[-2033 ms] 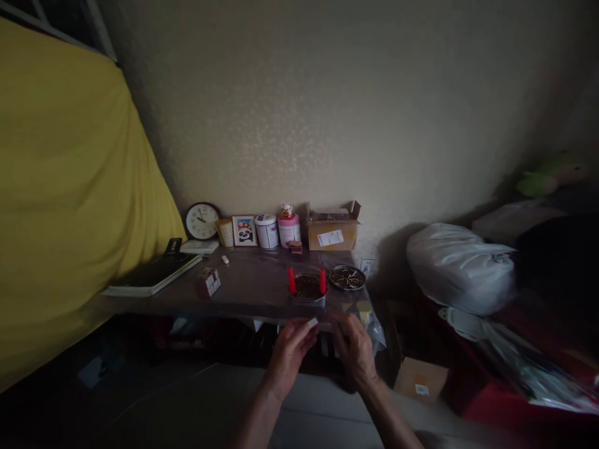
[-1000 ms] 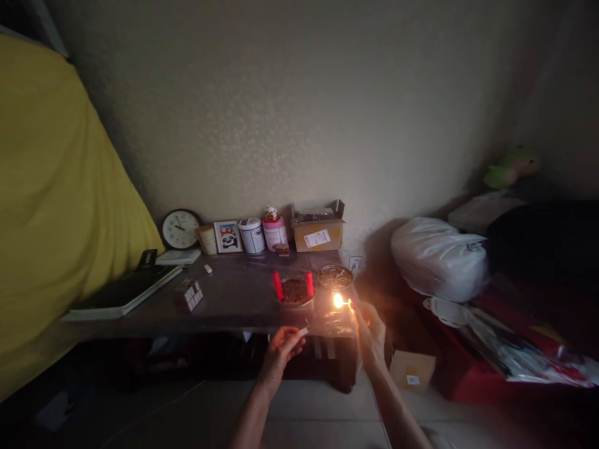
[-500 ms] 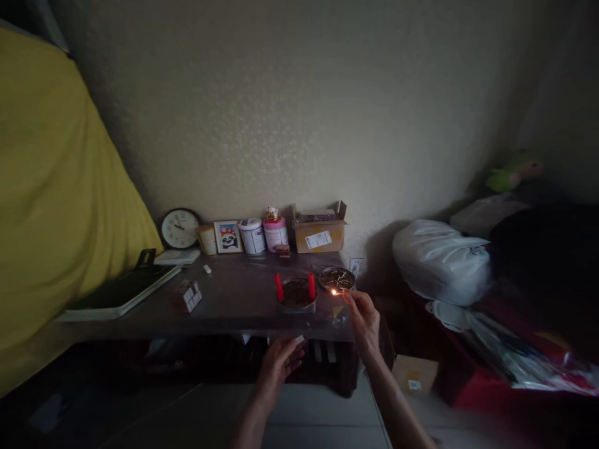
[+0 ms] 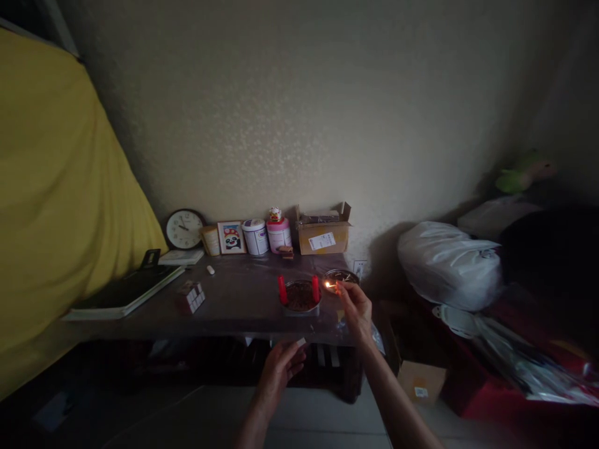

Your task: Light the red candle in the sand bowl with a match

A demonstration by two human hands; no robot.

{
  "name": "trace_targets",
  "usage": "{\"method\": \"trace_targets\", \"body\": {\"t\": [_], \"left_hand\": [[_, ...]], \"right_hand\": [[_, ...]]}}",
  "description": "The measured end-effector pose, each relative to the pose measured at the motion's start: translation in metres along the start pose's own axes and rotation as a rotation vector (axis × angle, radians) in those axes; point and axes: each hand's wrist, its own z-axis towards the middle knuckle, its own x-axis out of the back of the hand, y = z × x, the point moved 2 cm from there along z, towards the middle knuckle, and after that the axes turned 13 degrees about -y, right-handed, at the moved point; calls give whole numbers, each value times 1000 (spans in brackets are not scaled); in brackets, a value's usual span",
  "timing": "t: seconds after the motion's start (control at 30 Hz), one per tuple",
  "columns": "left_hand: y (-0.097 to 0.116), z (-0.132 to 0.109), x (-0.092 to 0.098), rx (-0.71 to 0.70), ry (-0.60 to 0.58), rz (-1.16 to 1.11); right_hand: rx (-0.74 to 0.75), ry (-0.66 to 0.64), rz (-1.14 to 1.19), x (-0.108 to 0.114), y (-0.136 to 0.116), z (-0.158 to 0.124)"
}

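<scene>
Between thumb and fingertips my right hand pinches a burning match, its flame pointing left. Close to the flame stands the right red candle; the left red candle is across the same round tin, which holds dark, grainy stuff. Partly behind my right hand is a second round tin with pale sticks in it. Below the table's front edge, my left hand is closed round a small pale box, probably a matchbox, mostly hidden by the fingers.
Along the wall stand a clock, a panda picture, a white can, a pink can and an open cardboard box. A puzzle cube sits at the left on the table. White bags lie right.
The burning match in my right hand has moved left and slightly up, nearer the right candle. My left hand keeps its hold on the small box. The view has shifted slightly.
</scene>
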Motion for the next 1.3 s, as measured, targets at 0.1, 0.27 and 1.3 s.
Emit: {"method": "trace_targets", "body": {"t": [0.1, 0.27, 1.3], "left_hand": [[1, 1, 0, 8, 15, 8], [-3, 4, 4, 7, 8, 18], [-2, 5, 5, 10, -9, 35]], "right_hand": [[7, -30, 67, -5, -4, 5], [5, -8, 144, -11, -5, 14], [-33, -26, 128, -24, 19, 33]]}}
